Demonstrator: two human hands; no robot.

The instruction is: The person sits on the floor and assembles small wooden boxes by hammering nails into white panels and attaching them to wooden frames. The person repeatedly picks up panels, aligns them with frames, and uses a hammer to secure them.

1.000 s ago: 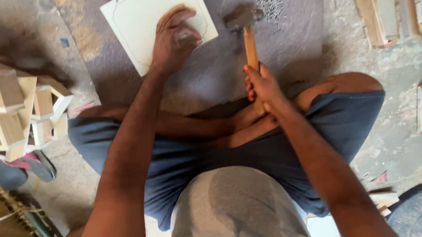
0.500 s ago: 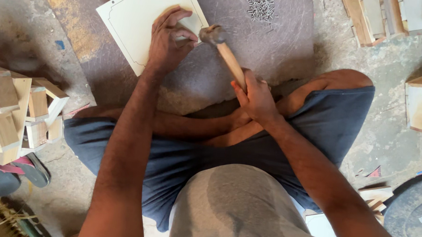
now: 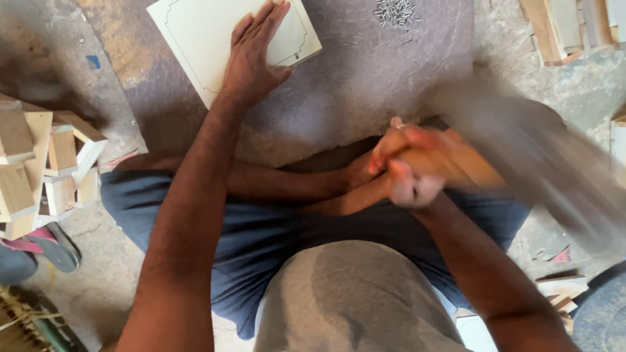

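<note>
Right hand [image 3: 413,176] is clenched around the hammer [image 3: 535,159], which half a second ago was up by the white panel [image 3: 214,34] and has now swung out right, just a blur, so the strike looks finished. Left hand [image 3: 255,56] isn't pinching anything anymore, it's pressed flat and open on the panel, which sits on the grey mat [image 3: 372,81] near a pile of small nails [image 3: 395,7].
</note>
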